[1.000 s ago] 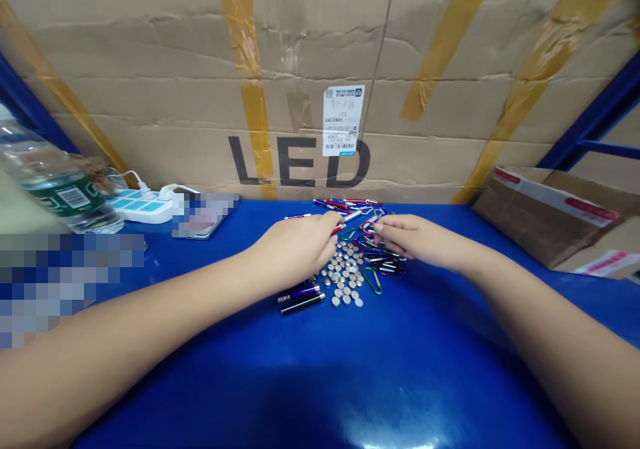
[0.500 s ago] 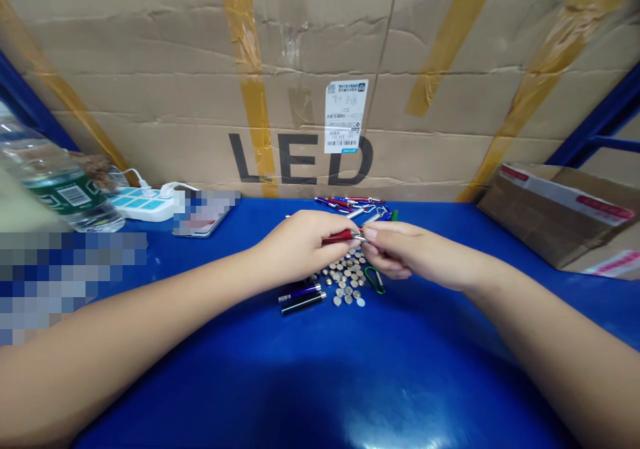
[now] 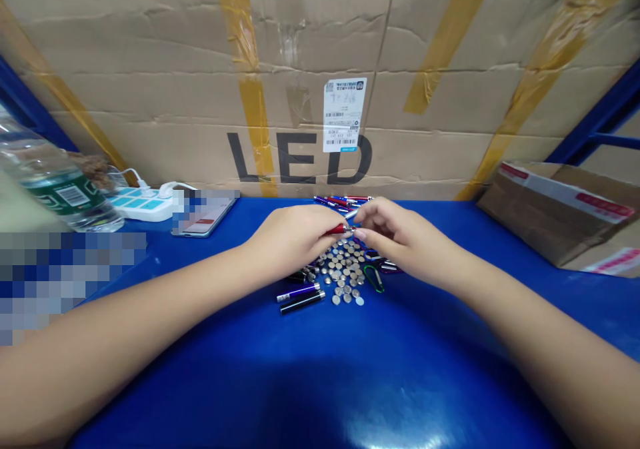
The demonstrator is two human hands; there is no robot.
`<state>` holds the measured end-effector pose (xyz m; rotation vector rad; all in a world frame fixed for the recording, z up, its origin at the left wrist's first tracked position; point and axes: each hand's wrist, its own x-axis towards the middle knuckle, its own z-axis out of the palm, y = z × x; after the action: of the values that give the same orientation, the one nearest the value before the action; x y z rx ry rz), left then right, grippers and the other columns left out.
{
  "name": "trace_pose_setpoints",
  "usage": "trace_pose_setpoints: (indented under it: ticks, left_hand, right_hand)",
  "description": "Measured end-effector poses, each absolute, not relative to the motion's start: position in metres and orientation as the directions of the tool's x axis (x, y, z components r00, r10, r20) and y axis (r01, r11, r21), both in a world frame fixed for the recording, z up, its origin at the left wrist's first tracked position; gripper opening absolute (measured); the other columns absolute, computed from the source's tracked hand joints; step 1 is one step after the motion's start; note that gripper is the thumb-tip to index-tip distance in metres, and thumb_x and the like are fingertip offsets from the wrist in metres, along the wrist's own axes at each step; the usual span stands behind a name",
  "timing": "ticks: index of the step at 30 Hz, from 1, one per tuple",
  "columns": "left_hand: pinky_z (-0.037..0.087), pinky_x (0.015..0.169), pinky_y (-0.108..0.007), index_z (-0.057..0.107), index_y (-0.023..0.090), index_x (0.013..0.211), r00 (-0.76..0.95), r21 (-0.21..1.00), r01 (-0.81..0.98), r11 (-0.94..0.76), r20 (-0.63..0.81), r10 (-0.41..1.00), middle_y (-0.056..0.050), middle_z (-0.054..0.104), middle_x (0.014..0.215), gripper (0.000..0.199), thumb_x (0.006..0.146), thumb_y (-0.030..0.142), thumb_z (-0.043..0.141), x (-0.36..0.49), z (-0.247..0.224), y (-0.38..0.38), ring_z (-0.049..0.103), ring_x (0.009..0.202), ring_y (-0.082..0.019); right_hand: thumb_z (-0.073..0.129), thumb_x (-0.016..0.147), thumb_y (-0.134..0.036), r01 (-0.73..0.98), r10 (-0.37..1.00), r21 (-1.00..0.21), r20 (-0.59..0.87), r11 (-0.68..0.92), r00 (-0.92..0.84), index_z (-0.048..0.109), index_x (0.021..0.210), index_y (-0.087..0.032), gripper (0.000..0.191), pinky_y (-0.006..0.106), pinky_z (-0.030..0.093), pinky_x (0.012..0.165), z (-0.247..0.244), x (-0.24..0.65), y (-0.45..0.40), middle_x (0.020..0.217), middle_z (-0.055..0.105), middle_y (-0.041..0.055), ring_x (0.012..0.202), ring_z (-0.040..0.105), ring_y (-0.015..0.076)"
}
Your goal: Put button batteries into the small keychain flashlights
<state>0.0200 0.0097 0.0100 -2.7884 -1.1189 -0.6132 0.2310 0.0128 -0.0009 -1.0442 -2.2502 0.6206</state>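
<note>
My left hand [image 3: 295,236] is closed around a red penlight [image 3: 336,229], whose silver end points right. At that end, the thumb and curled fingers of my right hand [image 3: 400,232] pinch the metal tip; the exact contact is partly hidden. Below both hands lies a loose heap of silver button cells [image 3: 347,262]. A blue tube [image 3: 299,293] and a black tube [image 3: 303,302] lie side by side in front of my left hand. Beside the cells, under my right hand, is a green carabiner [image 3: 373,279].
Red and blue penlights [image 3: 340,201] lie behind my hands. A white power strip [image 3: 145,204], a phone [image 3: 213,216] and a water bottle [image 3: 70,189] stand or lie at left. An open cardboard box [image 3: 555,216] is at right. A large taped carton [image 3: 190,116] walls the back.
My right hand has turned and its fingers have risen over the penlight's silver end, uncovering more clips beneath. My left hand has kept its hold on the penlight, shifting slightly left.
</note>
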Motion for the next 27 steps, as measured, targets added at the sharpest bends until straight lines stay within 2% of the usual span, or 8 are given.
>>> trace_pose_setpoints:
  ticks: [3,9,13,16,19,22,27]
  left_hand:
    - [0.045,0.07,-0.024,0.065,0.019,0.094,0.677,0.015,0.672,-0.741,0.395,0.621,0.0,0.07,0.095,0.015,0.091,0.024,0.051,0.019,0.01,0.01,0.064,0.087,-0.016]
    - [0.038,0.055,-0.021,0.066,0.022,0.09,0.732,-0.185,0.64,-0.746,0.441,0.519,0.001,0.068,0.083,0.02,0.093,0.029,0.048,0.017,0.006,0.01,0.063,0.078,-0.013]
    - [0.037,0.054,-0.021,0.066,0.02,0.086,0.741,-0.253,0.616,-0.746,0.506,0.441,0.0,0.067,0.081,0.025,0.095,0.031,0.045,0.016,0.005,0.011,0.062,0.074,-0.012]
    - [0.038,0.056,-0.021,0.065,0.018,0.084,0.731,-0.223,0.621,-0.751,0.509,0.454,-0.001,0.067,0.081,0.026,0.095,0.031,0.045,0.015,0.004,0.013,0.062,0.074,-0.012]
    - [0.041,0.061,-0.02,0.065,0.018,0.088,0.71,-0.122,0.621,-0.774,0.505,0.49,-0.001,0.067,0.082,0.02,0.093,0.03,0.049,0.015,0.001,0.014,0.061,0.075,-0.012]
    - [0.042,0.063,-0.02,0.064,0.017,0.086,0.654,-0.029,0.613,-0.79,0.579,0.487,-0.001,0.067,0.083,0.013,0.09,0.026,0.056,0.014,-0.003,0.016,0.061,0.076,-0.012]
    - [0.044,0.066,-0.022,0.066,0.019,0.095,0.623,0.032,0.628,-0.778,0.578,0.527,-0.001,0.068,0.085,0.013,0.088,0.026,0.058,0.017,-0.006,0.016,0.062,0.078,-0.013]
  right_hand:
    - [0.05,0.09,-0.037,0.483,0.792,-0.679,0.248,0.553,-0.557,0.052,0.09,-0.02,0.017,0.024,0.04,0.054,-0.002,0.231,0.014,0.074,0.054,-0.0013,0.062,0.049,0.0113]
    - [0.048,0.091,-0.04,0.426,0.814,-0.835,0.043,0.347,-0.58,0.052,0.093,-0.02,0.02,0.021,0.037,0.045,-0.002,0.23,0.014,0.064,0.046,-0.0048,0.051,0.044,0.0082]
    - [0.046,0.092,-0.039,0.379,0.807,-0.864,0.051,0.331,-0.588,0.048,0.092,-0.021,0.018,0.02,0.039,0.046,-0.003,0.228,0.014,0.059,0.047,-0.0062,0.05,0.046,0.0085]
    - [0.045,0.093,-0.036,0.388,0.826,-0.859,0.069,0.334,-0.559,0.047,0.093,-0.021,0.015,0.02,0.037,0.045,-0.004,0.225,0.013,0.056,0.046,-0.0071,0.048,0.044,0.008]
    - [0.044,0.093,-0.038,0.414,0.843,-0.858,0.042,0.306,-0.536,0.047,0.094,-0.021,0.017,0.02,0.037,0.044,-0.004,0.224,0.013,0.055,0.047,-0.0071,0.047,0.045,0.0088]
    - [0.045,0.092,-0.04,0.428,0.862,-0.857,0.037,0.288,-0.506,0.047,0.092,-0.021,0.019,0.02,0.035,0.045,-0.003,0.227,0.015,0.055,0.049,-0.0064,0.048,0.046,0.0094]
    - [0.046,0.092,-0.039,0.438,0.872,-0.853,0.042,0.285,-0.487,0.047,0.09,-0.02,0.019,0.021,0.033,0.045,-0.004,0.23,0.019,0.054,0.047,-0.0067,0.048,0.044,0.0093]
